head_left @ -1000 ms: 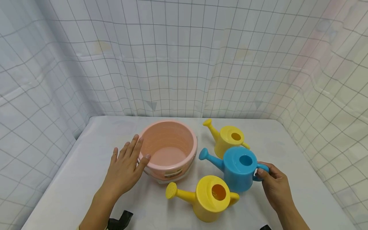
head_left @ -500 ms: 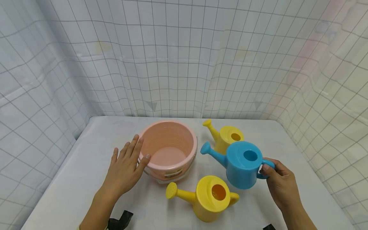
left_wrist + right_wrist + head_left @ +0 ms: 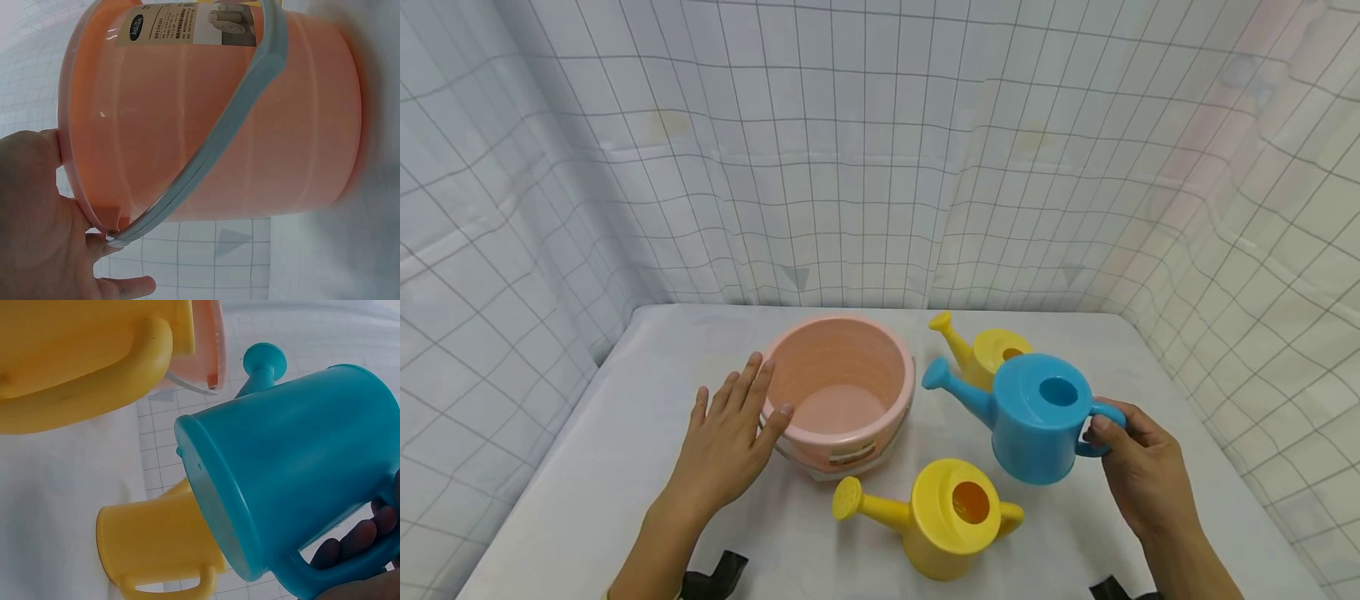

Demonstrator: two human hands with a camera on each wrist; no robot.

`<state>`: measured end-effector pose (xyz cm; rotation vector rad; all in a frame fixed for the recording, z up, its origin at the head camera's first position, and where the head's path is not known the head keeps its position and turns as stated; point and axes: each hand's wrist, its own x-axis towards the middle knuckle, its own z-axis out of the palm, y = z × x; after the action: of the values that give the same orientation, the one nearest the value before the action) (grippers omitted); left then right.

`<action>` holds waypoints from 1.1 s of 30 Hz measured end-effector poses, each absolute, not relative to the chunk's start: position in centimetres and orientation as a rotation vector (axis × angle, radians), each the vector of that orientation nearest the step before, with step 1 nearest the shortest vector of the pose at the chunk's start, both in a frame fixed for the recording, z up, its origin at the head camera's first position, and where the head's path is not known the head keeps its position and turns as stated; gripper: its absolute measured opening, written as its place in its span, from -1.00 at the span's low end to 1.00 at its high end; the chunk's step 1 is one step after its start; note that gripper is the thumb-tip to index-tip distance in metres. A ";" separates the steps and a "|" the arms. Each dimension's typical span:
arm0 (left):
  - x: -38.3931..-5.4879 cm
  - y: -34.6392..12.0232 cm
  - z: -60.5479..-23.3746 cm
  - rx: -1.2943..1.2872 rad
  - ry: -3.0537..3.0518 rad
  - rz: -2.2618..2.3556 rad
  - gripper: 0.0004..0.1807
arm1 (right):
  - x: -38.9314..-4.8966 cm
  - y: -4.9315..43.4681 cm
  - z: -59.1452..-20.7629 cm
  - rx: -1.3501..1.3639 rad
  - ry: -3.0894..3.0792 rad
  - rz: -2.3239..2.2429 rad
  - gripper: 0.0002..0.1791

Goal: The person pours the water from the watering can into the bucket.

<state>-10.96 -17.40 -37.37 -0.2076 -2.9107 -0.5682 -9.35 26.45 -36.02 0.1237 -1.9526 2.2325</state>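
My right hand (image 3: 1150, 471) grips the handle of a blue watering can (image 3: 1037, 421), its fingers curled through the handle in the right wrist view. The can (image 3: 287, 456) hangs above the table, its underside showing and its spout toward the bucket. My left hand (image 3: 726, 442) lies with straight fingers against the left rim of a pink bucket (image 3: 850, 437). In the left wrist view the bucket (image 3: 187, 125) has a grey carrying handle (image 3: 219, 134) hanging down its side and a printed label (image 3: 187, 25).
A yellow watering can (image 3: 947, 542) stands at the front, right of the bucket. Another yellow watering can (image 3: 985, 358) stands behind the blue one, partly covered by it. White gridded curtains (image 3: 880, 167) enclose the back and sides of the white table (image 3: 625, 433).
My right hand has raised the blue watering can off the table and carried it slightly rightward, so it covers more of the rear yellow can. The left hand stays against the bucket.
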 end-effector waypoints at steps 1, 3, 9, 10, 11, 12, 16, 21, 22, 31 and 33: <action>-11.0 -17.4 -37.4 -0.207 -2.910 -0.567 -0.24 | -9.4 26.4 -35.9 0.130 -1.954 2.228 -0.74; -11.0 -17.4 -37.4 -0.207 -2.907 -0.565 -0.24 | -9.5 26.3 -35.6 0.138 -1.962 2.213 -0.75; -11.0 -17.3 -37.3 -0.205 -2.905 -0.557 -0.24 | -10.0 25.9 -34.7 0.121 -2.030 2.140 -0.73; -11.0 -17.3 -37.4 -0.205 -2.906 -0.556 -0.24 | -10.1 25.8 -34.6 0.121 -2.037 2.134 -0.72; -11.0 -17.3 -37.4 -0.205 -2.904 -0.553 -0.24 | -10.2 25.7 -34.4 0.128 -2.045 2.129 -0.72; -11.0 -17.3 -37.4 -0.205 -2.903 -0.551 -0.24 | -10.3 25.6 -34.3 0.132 -2.056 2.118 -0.72; -11.1 -17.4 -37.4 -0.209 -2.899 -0.551 -0.24 | -10.7 25.2 -33.7 0.152 -2.072 2.094 -0.73; -11.0 -17.4 -37.5 -0.212 -2.902 -0.555 -0.25 | -11.1 24.8 -32.9 0.160 -2.094 2.061 -0.72; -11.0 -17.4 -37.5 -0.212 -2.903 -0.556 -0.25 | -11.2 24.8 -32.8 0.166 -2.105 2.051 -0.72; -11.1 -17.4 -37.5 -0.211 -2.901 -0.561 -0.24 | -11.6 23.9 -31.5 0.225 -2.133 2.050 -0.73; -11.1 -17.4 -37.5 -0.210 -2.902 -0.559 -0.24 | -11.7 23.8 -31.2 0.229 -2.155 2.029 -0.73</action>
<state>-11.09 -17.36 -37.47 -0.2102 -2.9017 -0.5591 -11.74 23.75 -31.24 0.2295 -2.1548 2.0285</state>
